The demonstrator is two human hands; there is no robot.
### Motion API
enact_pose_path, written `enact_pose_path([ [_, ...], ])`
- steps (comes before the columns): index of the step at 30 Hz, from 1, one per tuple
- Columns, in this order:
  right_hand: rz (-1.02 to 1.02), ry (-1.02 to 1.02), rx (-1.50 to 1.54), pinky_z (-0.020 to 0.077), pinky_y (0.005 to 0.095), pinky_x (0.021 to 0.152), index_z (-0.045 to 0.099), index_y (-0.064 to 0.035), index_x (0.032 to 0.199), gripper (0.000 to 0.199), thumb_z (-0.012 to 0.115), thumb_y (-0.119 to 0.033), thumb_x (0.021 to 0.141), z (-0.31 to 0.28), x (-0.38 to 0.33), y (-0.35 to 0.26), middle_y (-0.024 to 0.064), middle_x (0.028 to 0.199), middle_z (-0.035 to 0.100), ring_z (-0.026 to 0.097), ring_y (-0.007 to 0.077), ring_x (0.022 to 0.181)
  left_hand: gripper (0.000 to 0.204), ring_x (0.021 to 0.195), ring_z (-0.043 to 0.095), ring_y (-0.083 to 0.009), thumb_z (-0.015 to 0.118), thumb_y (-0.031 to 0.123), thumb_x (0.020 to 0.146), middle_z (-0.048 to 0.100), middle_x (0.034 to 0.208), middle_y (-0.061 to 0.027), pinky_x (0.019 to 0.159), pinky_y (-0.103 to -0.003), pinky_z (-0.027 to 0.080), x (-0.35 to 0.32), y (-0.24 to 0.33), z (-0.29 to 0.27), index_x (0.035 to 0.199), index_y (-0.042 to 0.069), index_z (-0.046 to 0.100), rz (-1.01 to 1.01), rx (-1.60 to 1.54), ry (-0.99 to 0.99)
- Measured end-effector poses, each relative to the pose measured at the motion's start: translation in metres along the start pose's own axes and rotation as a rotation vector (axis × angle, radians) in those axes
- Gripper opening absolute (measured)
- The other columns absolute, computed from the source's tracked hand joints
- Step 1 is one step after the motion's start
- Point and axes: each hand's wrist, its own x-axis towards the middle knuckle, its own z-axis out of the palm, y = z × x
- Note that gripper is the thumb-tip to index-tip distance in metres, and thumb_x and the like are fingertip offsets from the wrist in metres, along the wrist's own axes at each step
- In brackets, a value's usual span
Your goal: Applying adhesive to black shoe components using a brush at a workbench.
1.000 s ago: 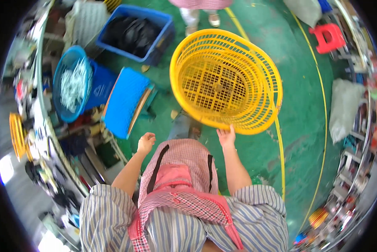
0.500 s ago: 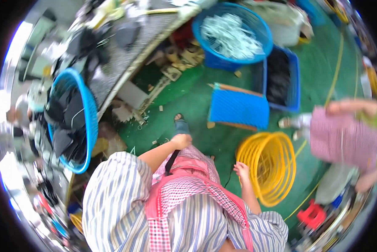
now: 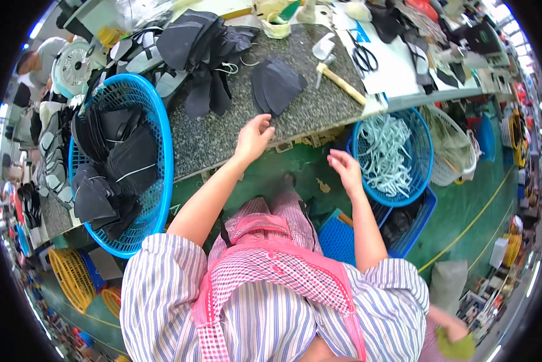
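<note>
My left hand (image 3: 256, 139) hovers at the near edge of the speckled stone worktop (image 3: 337, 111), holding nothing, its fingers loosely bent and apart. Just beyond it lies a small stack of black curved fabric pieces (image 3: 277, 84). To the right, my right hand (image 3: 345, 170) is raised with its fingers apart, holding nothing, beside a blue basket (image 3: 426, 176) of pale strips (image 3: 386, 151). A hammer (image 3: 343, 84) with a wooden handle and black scissors (image 3: 364, 58) lie at the worktop's right end. A larger heap of black pieces (image 3: 189, 39) rests farther left.
A big blue basket (image 3: 167, 181) of black fabric pieces stands on my left. Toward the back are a white fan (image 3: 73, 69) and a small pot (image 3: 275, 27). A blue crate (image 3: 424, 220) is on the floor at right, and another person's arm (image 3: 449, 323) shows at lower right.
I have moved up to the worktop and turned right. Both hands have risen from beside my body to its near edge. The yellow baskets at right have left the view beside me.
</note>
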Motion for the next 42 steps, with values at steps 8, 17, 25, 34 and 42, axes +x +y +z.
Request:
enact_pose_path([
  [8, -0.166, -0.257, -0.008, 0.0433, 0.0228, 0.073, 0.052, -0.0009, 0.105, 0.029, 0.055, -0.006, 0.076, 0.031, 0.209, -0.07, 0.0059, 0.091, 0.058, 0.054, 0.0105, 0.082, 0.046, 0.097, 0.047, -0.0282, 0.061, 0.02, 0.07, 0.05, 0.103, -0.0149, 0.084, -0.034, 0.038, 0.103, 0.003, 0.014, 0.109, 0.002, 0.048, -0.142, 0.292, 0.264],
  [17, -0.098, -0.498, -0.862, 0.0435, 0.0353, 0.072, 0.051, -0.0055, 0.092, 0.035, 0.065, -0.023, 0.065, 0.08, 0.275, -0.095, 0.012, 0.088, 0.057, 0.056, 0.0264, 0.082, 0.066, 0.095, 0.045, -0.0325, 0.074, 0.013, 0.053, 0.047, 0.098, -0.0173, 0.082, -0.037, 0.038, 0.138, 0.015, 0.021, 0.11, 0.0, 0.043, -0.37, 0.338, 0.304],
  [25, -0.364, -0.276, -0.69, 0.0429, 0.0364, 0.065, 0.054, -0.0059, 0.067, 0.014, 0.059, -0.01, 0.055, 0.082, 0.272, -0.076, 0.009, 0.072, 0.055, 0.053, 0.0274, 0.073, 0.054, 0.093, 0.047, -0.0313, 0.073, 0.013, 0.053, 0.051, 0.096, -0.0146, 0.082, -0.036, 0.038, 0.155, 0.01, 0.015, 0.099, 0.002, 0.049, -0.165, 0.298, 0.209],
  [34, -0.17, -0.219, -0.665, 0.0441, 0.0409, 0.055, 0.059, -0.0099, 0.062, 0.011, 0.06, -0.013, 0.052, 0.106, 0.226, -0.069, 0.0106, 0.063, 0.058, 0.057, 0.0299, 0.063, 0.059, 0.094, 0.046, -0.0226, 0.073, 0.002, 0.058, 0.046, 0.107, -0.0114, 0.083, -0.032, 0.038, 0.148, -0.056, 0.013, 0.109, -0.001, 0.045, 0.138, 0.132, 0.141],
  [42, -0.166, -0.024, -0.232, 0.0442, 0.0361, 0.064, 0.059, -0.0075, 0.08, 0.029, 0.054, -0.036, 0.074, 0.08, 0.189, -0.061, 0.0109, 0.077, 0.06, 0.057, 0.0272, 0.074, 0.024, 0.1, 0.042, -0.0192, 0.058, 0.001, 0.07, 0.039, 0.119, -0.0105, 0.087, -0.031, 0.034, 0.156, -0.045, -0.026, 0.091, -0.003, 0.048, 0.048, -0.312, -0.436],
])
